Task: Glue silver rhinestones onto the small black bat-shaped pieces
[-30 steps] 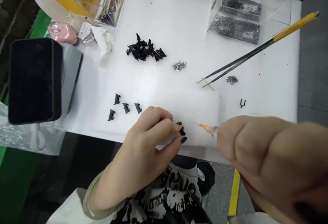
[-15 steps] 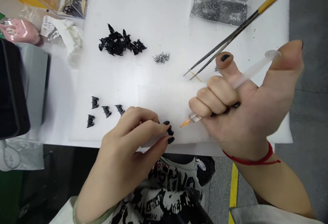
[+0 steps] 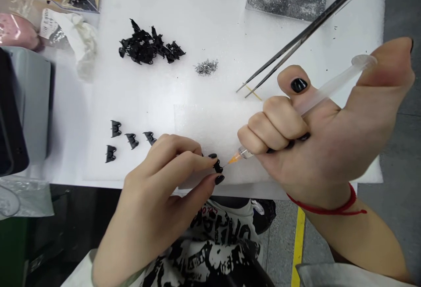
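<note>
"Syringe (image 3: 324, 93) and right hand (image 3: 324, 147) had both come closer than a second before: the orange tip (image 3: 234, 158) now stood just right of the small black piece (image 3: 217, 167)."

"Where was that piece, exactly?"

"Between the two hands, but in the left hand's (image 3: 164, 177) keeping. The thumb and a finger of that hand were pinching it at their tips, over the near part of the white pad (image 3: 210, 122)."

"Was the needle (image 3: 225, 165) touching it?"

"It ended right at the piece's side. Whether they met, I couldn't tell; it was too small to see."

"And the right hand itself?"

"Wrapped round the syringe, palm up, several fingers curled over it, the thumb against the end of the plunger (image 3: 364, 60)."

"What lay about them?"

"Four similar pieces (image 3: 132, 140) sat left of the left hand, one of them just beside its knuckles. Farther up were a black heap (image 3: 143, 46) and, to its right, a little pile of metal bits (image 3: 206, 67). Beyond the right hand slanted some tweezers (image 3: 324, 16), their points toward the pad."
</note>
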`<state>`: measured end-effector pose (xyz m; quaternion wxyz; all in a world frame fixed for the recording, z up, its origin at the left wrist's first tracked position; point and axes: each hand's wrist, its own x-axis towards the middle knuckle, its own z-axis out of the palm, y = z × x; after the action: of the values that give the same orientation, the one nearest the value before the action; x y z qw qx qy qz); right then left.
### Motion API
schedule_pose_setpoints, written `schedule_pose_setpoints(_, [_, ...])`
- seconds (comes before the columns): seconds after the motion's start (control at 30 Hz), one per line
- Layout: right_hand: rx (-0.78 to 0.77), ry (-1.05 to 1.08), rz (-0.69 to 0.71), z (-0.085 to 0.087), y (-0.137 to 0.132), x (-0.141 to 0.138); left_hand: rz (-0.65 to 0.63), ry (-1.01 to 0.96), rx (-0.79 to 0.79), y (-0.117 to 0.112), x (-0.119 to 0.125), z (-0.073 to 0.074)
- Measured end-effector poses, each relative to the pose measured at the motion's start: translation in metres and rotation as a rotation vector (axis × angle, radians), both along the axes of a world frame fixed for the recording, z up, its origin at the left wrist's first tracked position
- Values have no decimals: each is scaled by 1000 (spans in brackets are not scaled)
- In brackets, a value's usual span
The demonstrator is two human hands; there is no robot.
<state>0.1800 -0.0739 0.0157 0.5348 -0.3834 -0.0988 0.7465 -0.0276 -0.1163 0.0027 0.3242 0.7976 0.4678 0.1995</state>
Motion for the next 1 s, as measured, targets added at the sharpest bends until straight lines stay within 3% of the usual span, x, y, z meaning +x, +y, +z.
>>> schedule_pose_setpoints(0.2, [139, -18, -115, -11, -7, -5, 12, 5, -16, 0, 1, 0])
schedule_pose_setpoints(0.37, [173, 23, -18, -14, -6, 1, 15, -23, -4, 0, 0, -2])
schedule_pose_setpoints(0.43, [149, 23, 15, -12, -4, 3, 11, -26, -7, 0, -1, -2])
schedule_pose_setpoints(0.6, [-4, -110, -61, -3, -2, 0, 14, -18, 5, 0, 0, 1])
schedule_pose_setpoints(0.83, [-32, -158, -31, 3, 0, -3, -1, -2, 20, -2, 0, 1])
schedule_pose_setpoints(0.93, [14, -21, 74, -2, 5, 3, -5, 12, 55, -1, 3, -1])
schedule_pose_setpoints(1.0, [58, 101, 224, -8, 8, 12, -11, -10, 62, 0, 8, -3])
